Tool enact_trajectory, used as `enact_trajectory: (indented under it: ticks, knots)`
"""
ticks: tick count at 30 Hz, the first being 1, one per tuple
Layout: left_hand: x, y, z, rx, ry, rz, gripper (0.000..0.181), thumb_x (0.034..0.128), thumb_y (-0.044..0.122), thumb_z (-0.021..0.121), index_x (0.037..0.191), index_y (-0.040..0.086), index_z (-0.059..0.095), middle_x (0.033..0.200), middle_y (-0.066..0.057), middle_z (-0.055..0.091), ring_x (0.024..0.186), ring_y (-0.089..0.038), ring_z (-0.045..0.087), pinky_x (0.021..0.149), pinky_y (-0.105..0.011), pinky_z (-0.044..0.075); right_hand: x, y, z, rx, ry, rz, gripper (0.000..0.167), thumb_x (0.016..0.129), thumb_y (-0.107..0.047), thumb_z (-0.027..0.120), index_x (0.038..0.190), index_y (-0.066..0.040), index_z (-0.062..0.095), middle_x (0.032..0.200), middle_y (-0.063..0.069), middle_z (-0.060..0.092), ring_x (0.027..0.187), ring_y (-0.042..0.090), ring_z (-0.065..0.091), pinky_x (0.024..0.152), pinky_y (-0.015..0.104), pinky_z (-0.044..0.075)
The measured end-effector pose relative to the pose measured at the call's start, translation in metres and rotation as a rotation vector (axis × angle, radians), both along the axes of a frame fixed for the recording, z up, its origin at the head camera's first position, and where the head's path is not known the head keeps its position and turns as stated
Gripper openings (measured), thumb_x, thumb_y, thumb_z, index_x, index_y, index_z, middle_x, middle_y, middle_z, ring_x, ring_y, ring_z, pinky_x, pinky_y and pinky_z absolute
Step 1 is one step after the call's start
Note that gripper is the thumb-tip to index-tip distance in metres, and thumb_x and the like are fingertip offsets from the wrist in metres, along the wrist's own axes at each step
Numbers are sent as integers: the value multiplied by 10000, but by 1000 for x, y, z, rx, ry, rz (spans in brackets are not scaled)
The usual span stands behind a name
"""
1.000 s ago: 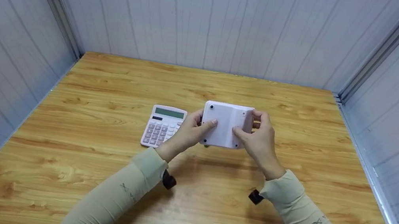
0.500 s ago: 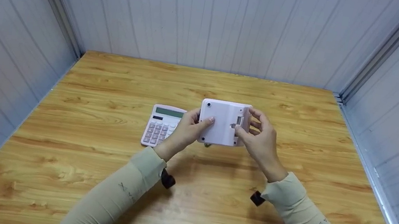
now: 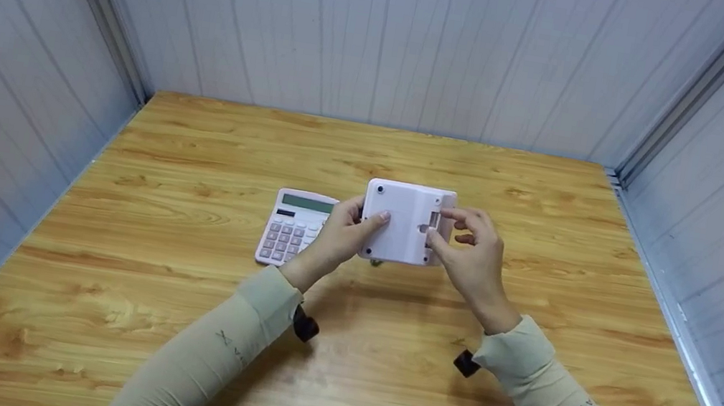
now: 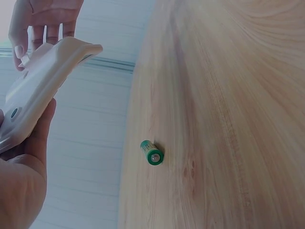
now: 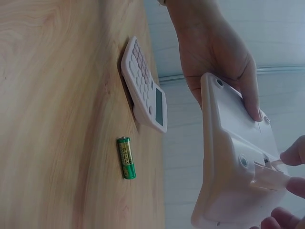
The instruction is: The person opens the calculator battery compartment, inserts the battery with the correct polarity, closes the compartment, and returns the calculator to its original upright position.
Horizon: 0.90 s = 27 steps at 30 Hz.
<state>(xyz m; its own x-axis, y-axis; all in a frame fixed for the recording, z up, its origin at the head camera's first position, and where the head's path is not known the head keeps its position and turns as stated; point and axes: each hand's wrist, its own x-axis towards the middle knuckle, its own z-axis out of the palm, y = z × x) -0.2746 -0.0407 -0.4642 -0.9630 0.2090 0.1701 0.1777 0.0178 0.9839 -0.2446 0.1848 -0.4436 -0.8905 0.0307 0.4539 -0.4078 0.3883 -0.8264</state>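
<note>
A white calculator (image 3: 402, 227) is held above the table, its back facing up, with an open battery slot (image 3: 433, 219) near its right side. My left hand (image 3: 344, 233) grips its left part, thumb on the back, other fingers underneath. At the slot, my right hand (image 3: 475, 257) pinches a small white cover (image 5: 270, 177) between thumb and index finger; the other fingers are curled. In the right wrist view the cover is at the slot, tilted. A green battery (image 5: 127, 158) lies on the table below the calculator, also visible in the left wrist view.
Another calculator (image 3: 284, 238), white with pinkish keys, lies face up on the wooden table (image 3: 194, 162) just left of my left hand, which covers part of it. Pale panel walls (image 3: 381, 39) stand behind and on both sides.
The battery slot, covered at first, now shows open. My right index finger has moved from the calculator's far right edge to the small cover. The calculator has shifted slightly left.
</note>
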Motion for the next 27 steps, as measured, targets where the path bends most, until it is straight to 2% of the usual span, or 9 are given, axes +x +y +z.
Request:
enact_trajectory:
  ticks: [6,13,21,27]
  knots:
    - [-1,-1,-1,0,5,-13,325,1091,139,625,1364,-32,669,1199,-235,777,1031,-262,791,863,-433,694,2,0,-3,5,31,13,292,891,-13,846,1176,-10,782,1128,165,737,996,290,646,847,371,579]
    - [-3,-2,-2,4,13,-13,324,1089,148,628,1354,-33,670,1184,-234,779,1007,-241,790,855,-423,695,5,0,-6,6,53,83,299,907,17,833,1197,-5,763,1120,142,783,925,253,702,818,232,586]
    - [-2,0,-3,9,18,-4,323,1083,134,637,1346,-51,668,1168,-244,780,994,-237,786,846,-422,696,7,-1,-7,-12,72,119,293,913,46,813,1199,13,764,1024,159,799,888,239,731,784,200,602]
    - [-1,-1,-4,20,12,-3,326,1084,123,628,1357,-52,662,1175,-243,778,999,-244,785,850,-429,695,7,-1,-4,-29,61,126,299,922,51,803,1217,24,758,1043,182,797,896,229,739,799,183,612]
